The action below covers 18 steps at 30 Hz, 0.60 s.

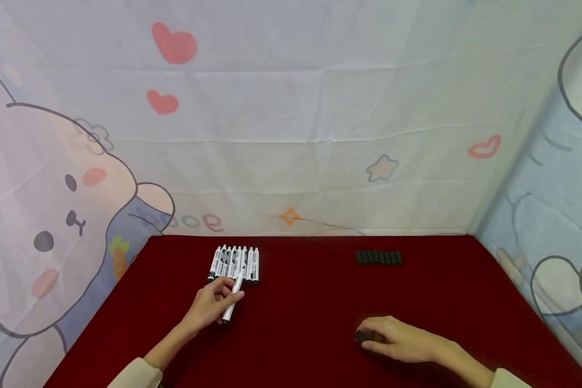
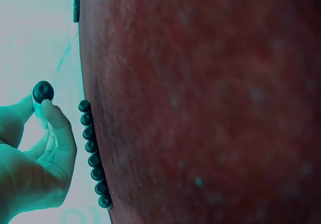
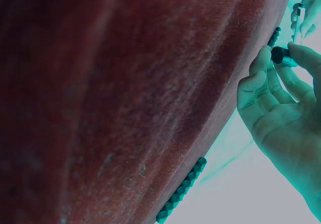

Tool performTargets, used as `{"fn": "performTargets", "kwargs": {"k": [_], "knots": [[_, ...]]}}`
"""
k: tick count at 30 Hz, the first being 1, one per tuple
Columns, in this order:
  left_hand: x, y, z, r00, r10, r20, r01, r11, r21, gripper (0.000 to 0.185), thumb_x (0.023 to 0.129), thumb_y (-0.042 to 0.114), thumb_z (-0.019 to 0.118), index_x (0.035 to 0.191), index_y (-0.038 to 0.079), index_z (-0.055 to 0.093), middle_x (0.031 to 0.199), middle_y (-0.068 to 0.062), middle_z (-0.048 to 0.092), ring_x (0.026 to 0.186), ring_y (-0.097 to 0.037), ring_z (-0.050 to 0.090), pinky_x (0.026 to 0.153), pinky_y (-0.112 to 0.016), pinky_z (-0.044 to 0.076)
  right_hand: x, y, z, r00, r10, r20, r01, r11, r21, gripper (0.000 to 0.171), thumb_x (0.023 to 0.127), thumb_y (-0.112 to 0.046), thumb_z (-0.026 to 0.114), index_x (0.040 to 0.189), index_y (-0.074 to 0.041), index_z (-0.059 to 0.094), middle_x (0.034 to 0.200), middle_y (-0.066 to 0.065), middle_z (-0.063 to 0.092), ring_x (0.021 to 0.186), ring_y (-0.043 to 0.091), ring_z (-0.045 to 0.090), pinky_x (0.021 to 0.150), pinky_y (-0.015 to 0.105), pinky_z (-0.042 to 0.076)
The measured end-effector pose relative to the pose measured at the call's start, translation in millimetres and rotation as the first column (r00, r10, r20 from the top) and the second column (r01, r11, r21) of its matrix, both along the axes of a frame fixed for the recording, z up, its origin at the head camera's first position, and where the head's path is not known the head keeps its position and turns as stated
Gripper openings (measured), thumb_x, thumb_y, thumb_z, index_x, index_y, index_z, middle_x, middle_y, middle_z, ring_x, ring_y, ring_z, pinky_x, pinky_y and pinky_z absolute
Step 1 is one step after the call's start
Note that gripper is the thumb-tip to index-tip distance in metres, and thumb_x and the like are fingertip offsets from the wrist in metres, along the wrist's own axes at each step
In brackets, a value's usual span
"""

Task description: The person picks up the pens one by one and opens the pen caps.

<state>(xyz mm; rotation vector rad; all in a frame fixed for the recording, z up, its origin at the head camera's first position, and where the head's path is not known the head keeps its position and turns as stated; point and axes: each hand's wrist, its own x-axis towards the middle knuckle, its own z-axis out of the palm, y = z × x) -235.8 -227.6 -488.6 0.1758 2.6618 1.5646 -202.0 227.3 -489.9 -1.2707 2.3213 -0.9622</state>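
Note:
My left hand (image 1: 209, 305) pinches a white marker (image 1: 234, 296) between thumb and fingers. It is held slanted, narrow tip away from me, and its black end (image 2: 43, 91) faces the left wrist camera. Just beyond lies a row of several similar white markers (image 1: 230, 263), side by side, black ends toward me. Over on the right, my right hand (image 1: 401, 339) holds a short black marker cap (image 3: 284, 57) between thumb and fingertips. The cap is partly hidden by the fingers in the head view. Both hands are apart from each other.
A row of several black caps (image 1: 378, 257) lies at the back right of the dark red tablecloth (image 1: 300, 307). Behind the table hangs a pale cloth (image 1: 291, 118) printed with cartoon figures, and it continues along the sides.

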Motion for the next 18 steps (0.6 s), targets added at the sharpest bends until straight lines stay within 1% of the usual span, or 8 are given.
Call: {"fn": "performTargets", "kwargs": {"k": [5,8,18], "knots": [[-4.7,-7,-4.1,0.999,0.02,-0.031,-0.021,1.0,-0.021,0.044,0.095,0.029,0.074,0.126,0.0,0.062,0.084,-0.01,0.067,0.049,-0.013,0.052,0.042,-0.033,0.052,-0.4,0,-0.2,1.0,-0.001,0.001,0.001,1.0,-0.001,0.027,0.109,-0.031,0.05,0.126,-0.013,0.062,0.118,-0.005,0.068,0.104,-0.003,0.06,0.083,0.021,0.057],[-8.0,-12,-4.3,0.999,0.032,-0.04,-0.033,0.999,-0.027,0.044,0.096,0.029,0.073,0.127,0.0,0.062,0.085,-0.012,0.067,0.048,-0.013,0.052,0.043,-0.034,0.052,-0.1,0,-0.1,1.0,-0.001,-0.001,0.001,1.0,-0.002,0.027,0.109,-0.031,0.05,0.126,-0.013,0.062,0.118,-0.004,0.068,0.104,-0.003,0.06,0.084,0.021,0.057],[-21.7,-27,-6.9,0.994,0.101,-0.041,-0.102,0.994,-0.034,0.042,0.097,0.03,0.072,0.127,0.002,0.062,0.087,-0.014,0.067,0.048,-0.013,0.052,0.046,-0.031,0.052,0.2,0,-1.0,1.0,0.01,0.005,-0.01,1.0,-0.003,0.028,0.109,-0.03,0.05,0.127,-0.011,0.061,0.118,-0.003,0.068,0.101,-0.004,0.06,0.082,0.02,0.057]]}}
